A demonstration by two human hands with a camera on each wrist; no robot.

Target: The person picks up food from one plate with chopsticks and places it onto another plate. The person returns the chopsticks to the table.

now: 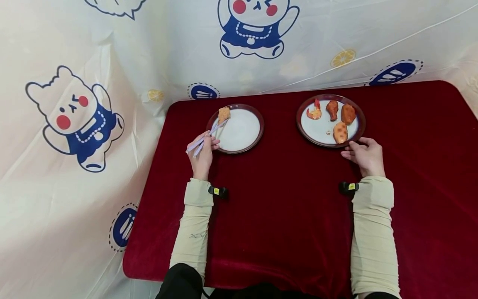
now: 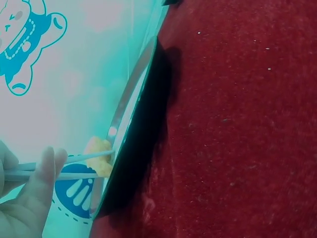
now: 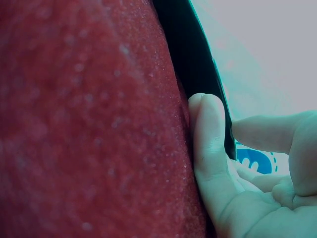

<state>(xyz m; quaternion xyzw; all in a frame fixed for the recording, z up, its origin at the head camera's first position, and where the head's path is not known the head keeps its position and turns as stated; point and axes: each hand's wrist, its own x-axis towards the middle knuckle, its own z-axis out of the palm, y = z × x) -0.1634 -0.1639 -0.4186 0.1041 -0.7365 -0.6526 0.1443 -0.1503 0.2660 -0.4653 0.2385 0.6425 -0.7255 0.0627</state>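
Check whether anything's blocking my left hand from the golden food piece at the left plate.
Nothing visible blocks the way: only the chopsticks in your left hand span the gap to the golden food piece.

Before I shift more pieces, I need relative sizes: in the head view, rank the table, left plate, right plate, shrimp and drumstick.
Largest to smallest, as they look:
1. Table
2. Right plate, looks wider than the left
3. Left plate
4. Shrimp and drumstick: too alike to rank

The right wrist view hides the food (image 1: 340, 133) on the right plate (image 3: 190, 49).
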